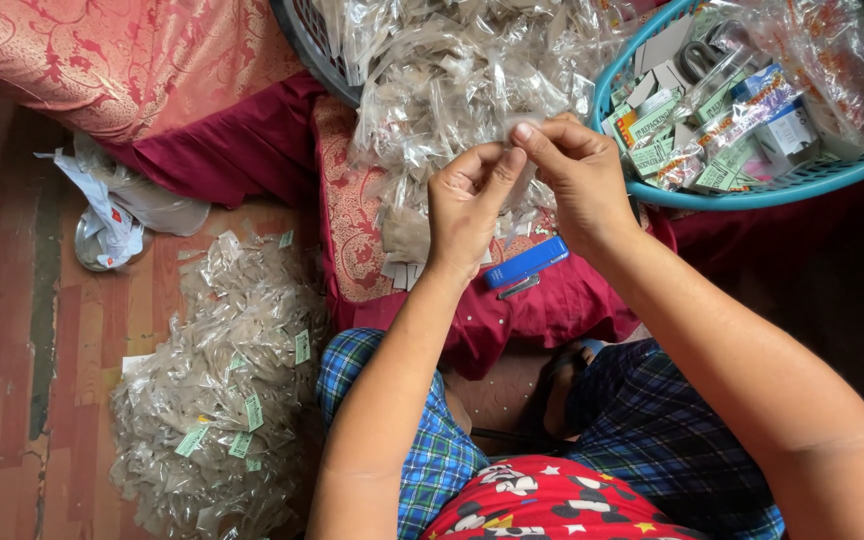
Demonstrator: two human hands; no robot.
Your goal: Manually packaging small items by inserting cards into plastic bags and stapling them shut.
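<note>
My left hand [465, 205] and my right hand [580, 175] meet in front of me, fingertips pinched together on a small clear plastic packet [524, 128]. Just beyond them lies a loose heap of similar clear packets [452, 80] spilling from a dark basket [307, 45] onto a red patterned cushion [352, 220]. A blue stapler [525, 264] lies on the cushion right under my hands.
A teal basket [752, 190] at the upper right holds green paper labels and bagged packs. On the wooden floor at the left sits a pile of packets with green labels [222, 400]. A crumpled white plastic bag [107, 215] lies farther left.
</note>
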